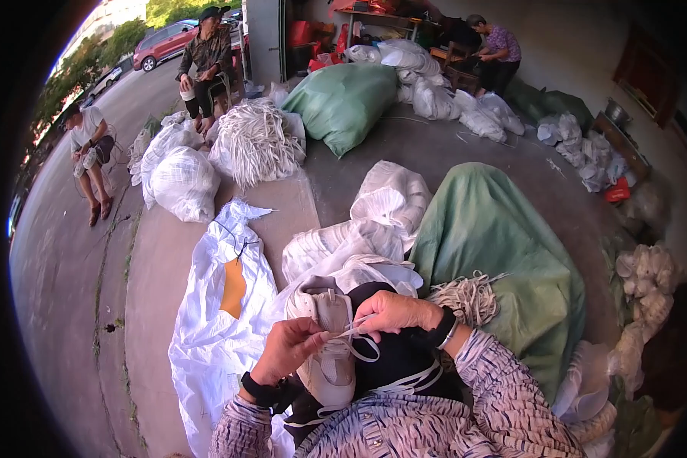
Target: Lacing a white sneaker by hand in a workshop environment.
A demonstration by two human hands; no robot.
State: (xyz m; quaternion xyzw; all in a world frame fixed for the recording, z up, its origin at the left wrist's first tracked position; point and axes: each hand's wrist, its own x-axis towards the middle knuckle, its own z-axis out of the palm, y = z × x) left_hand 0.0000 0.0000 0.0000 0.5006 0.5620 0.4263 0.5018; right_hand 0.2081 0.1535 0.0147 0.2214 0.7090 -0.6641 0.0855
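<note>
A pale sneaker (pixel 330 375) lies in my lap on dark cloth. Above it, a thin whitish shoelace (pixel 368 357) runs between my two hands and hangs in a loop. My left hand (pixel 291 348) pinches the lace at the shoe's left side, fingertips over the shoe. From the right, my right hand (pixel 398 314) grips the lace between thumb and fingers, close to the left fingertips. More lace (pixel 416 380) lies loose across my lap. Whether the lace passes through the eyelets is hidden by my fingers.
Beyond my lap are white bags (pixel 336 248), a large green sack (pixel 496 244) and a bundle of laces (pixel 466 299). A white sack (pixel 225 336) lies to the left. Farther off are a lace heap (pixel 256 141), another green sack (pixel 343 103) and three other people, two seated.
</note>
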